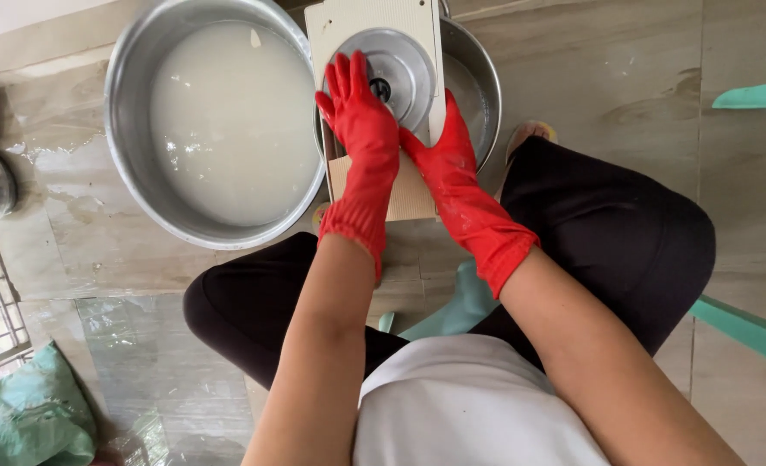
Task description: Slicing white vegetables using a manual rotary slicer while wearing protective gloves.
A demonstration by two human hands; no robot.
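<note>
1. On the wet floor at the left stands a basin (133, 129) of cloudy water.
2. Beside it, touching, a smaller basin (485, 86) carries a beige slicer board (348, 26) with a round metal disc (404, 65).
3. Left hand (361, 121), in a red glove, lies flat on the disc, fingers straight and together.
4. Right hand (443, 155), gloved red too, grips the board's right edge; its fingers are hidden, so I cannot tell how they sit.
</note>
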